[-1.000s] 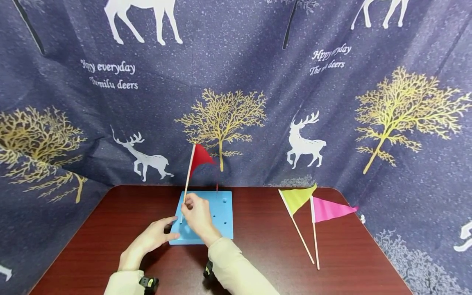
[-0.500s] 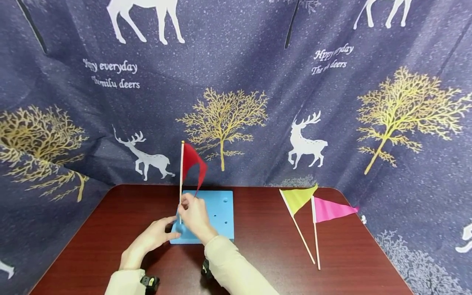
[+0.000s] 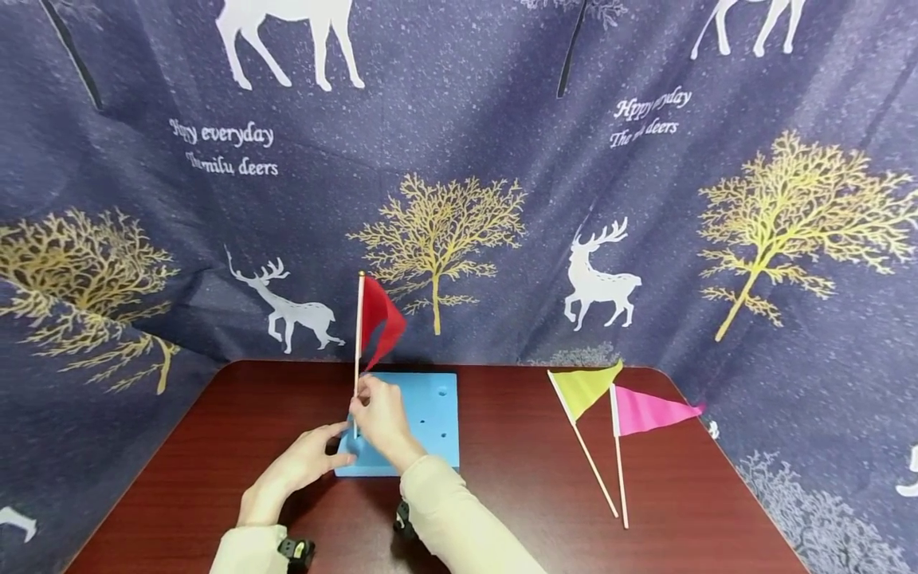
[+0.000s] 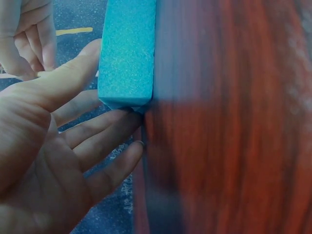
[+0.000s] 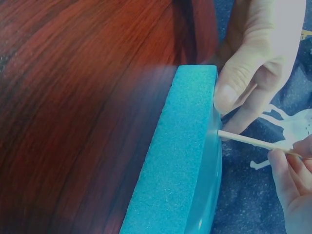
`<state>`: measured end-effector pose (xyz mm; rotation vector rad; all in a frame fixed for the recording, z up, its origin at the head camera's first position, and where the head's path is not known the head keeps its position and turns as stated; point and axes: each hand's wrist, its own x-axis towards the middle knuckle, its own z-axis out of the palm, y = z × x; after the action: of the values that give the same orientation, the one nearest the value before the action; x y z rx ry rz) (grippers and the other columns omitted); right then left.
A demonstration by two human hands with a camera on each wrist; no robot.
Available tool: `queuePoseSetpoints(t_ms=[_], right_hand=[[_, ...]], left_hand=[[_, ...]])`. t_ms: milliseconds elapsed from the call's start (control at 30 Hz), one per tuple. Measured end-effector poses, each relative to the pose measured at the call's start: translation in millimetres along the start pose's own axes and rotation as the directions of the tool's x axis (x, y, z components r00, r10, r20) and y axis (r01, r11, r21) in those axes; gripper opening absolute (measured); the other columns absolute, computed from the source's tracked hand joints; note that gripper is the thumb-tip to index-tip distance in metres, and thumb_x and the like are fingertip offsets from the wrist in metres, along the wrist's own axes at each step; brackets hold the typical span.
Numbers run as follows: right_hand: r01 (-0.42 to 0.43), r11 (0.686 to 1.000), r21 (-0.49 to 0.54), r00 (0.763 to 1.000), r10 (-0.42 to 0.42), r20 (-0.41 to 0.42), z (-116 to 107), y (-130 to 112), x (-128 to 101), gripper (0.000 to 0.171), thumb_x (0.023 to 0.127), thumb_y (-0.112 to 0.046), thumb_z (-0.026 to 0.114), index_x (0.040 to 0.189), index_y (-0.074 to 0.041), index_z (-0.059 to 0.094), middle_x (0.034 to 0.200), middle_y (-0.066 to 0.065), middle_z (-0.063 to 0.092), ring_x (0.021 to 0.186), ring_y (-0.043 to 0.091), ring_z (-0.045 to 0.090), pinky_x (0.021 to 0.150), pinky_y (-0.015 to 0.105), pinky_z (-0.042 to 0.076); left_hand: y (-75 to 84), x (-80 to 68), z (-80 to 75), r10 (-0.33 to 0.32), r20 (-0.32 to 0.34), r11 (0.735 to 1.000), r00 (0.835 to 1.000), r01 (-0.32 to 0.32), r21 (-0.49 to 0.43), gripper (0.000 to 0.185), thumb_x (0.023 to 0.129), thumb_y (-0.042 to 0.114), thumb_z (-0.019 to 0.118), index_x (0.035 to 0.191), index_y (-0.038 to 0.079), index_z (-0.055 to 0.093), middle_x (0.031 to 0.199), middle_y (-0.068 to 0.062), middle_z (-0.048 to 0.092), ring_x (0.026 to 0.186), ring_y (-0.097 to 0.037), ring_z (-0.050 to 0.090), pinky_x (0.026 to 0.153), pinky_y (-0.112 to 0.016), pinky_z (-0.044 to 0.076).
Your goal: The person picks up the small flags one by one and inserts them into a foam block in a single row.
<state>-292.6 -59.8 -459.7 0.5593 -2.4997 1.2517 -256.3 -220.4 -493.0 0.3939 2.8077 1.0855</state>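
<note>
Nearest the person, both cream sleeves reach over the dark red wooden table (image 3: 502, 510) w/ the left hand (image 3: 297, 466) at the near-left corner of the flat blue foam block (image 3: 430, 414): fingers fairly straight, thumb on the block's edge, steadying it rather than gripping. Just beyond, the right hand (image 3: 380, 418) pinches the thin wooden stick of the red triangular paper flag (image 3: 378, 319) btwn thumb and fingertips; flag stands about upright, stick tip at the foam's top face near its left side. Right wrist view shows the stick (image 5: 248, 140) meeting the foam surface, so the step looks like seating it in a hole; next move prob. calls for a straight push down while the block stays braced. Further right, lying flat, well apart from the block: a yellow-green triangular flag (image 3: 582, 387) and a pink triangular flag (image 3: 645, 410), sticks toward the near edge.
</note>
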Motion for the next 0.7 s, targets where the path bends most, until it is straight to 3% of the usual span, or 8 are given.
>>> queuePoseSetpoints(t_ms=[200, 367, 567, 700], right_hand=[[0.025, 0.999, -0.044, 0.999, -0.026, -0.038, -2.3, 3.7, -0.9, 0.007, 0.086, -0.005, 0.068, 0.083, -0.011, 0.071, 0.076, -0.007, 0.068, 0.068, 0.001, 0.058, 0.054, 0.013, 0.042], [0.029, 0.996, -0.086, 0.999, -0.033, -0.039, -1.7, 3.5, -0.4, 0.007, 0.086, -0.008, 0.07, 0.089, -0.014, 0.067, 0.077, -0.007, 0.069, 0.068, 0.002, 0.06, 0.059, 0.012, 0.044], [0.019, 0.993, -0.113, 0.998, -0.027, -0.064, 0.5, 5.0, 2.8, 0.007, 0.087, -0.008, 0.07, 0.082, -0.013, 0.072, 0.073, -0.007, 0.069, 0.073, 0.007, 0.064, 0.061, 0.014, 0.046], [-0.007, 0.996, -0.091, 0.999, 0.003, -0.035, 3.0, 7.7, 1.7, 0.007, 0.087, -0.007, 0.069, 0.083, -0.012, 0.071, 0.071, -0.008, 0.067, 0.071, 0.006, 0.062, 0.059, 0.013, 0.044]], left_hand=[[-0.9, 2.5, 2.6, -0.035, 0.013, 0.999, 0.999, 0.035, -0.023, 0.07, 0.082, 0.027, 0.08, 0.137, -0.005, 0.052, 0.123, -0.022, 0.061, 0.064, -0.018, 0.062, 0.073, -0.038, 0.051], [-1.9, 2.8, 1.8, -0.039, 0.019, 0.999, 0.999, 0.039, 0.0, 0.07, 0.082, 0.028, 0.08, 0.136, -0.005, 0.052, 0.124, -0.022, 0.06, 0.081, -0.018, 0.064, 0.077, -0.042, 0.052], [-0.3, 4.7, 2.2, -0.02, 0.014, 1.0, 1.0, 0.02, 0.019, 0.07, 0.082, 0.03, 0.08, 0.136, -0.006, 0.052, 0.127, -0.023, 0.059, 0.069, -0.015, 0.062, 0.083, -0.045, 0.049], [-1.5, 4.9, 3.1, -0.001, -0.001, 0.999, 1.0, 0.001, 0.052, 0.069, 0.082, 0.031, 0.08, 0.135, -0.005, 0.054, 0.128, -0.021, 0.059, 0.09, -0.022, 0.065, 0.089, -0.048, 0.047]])
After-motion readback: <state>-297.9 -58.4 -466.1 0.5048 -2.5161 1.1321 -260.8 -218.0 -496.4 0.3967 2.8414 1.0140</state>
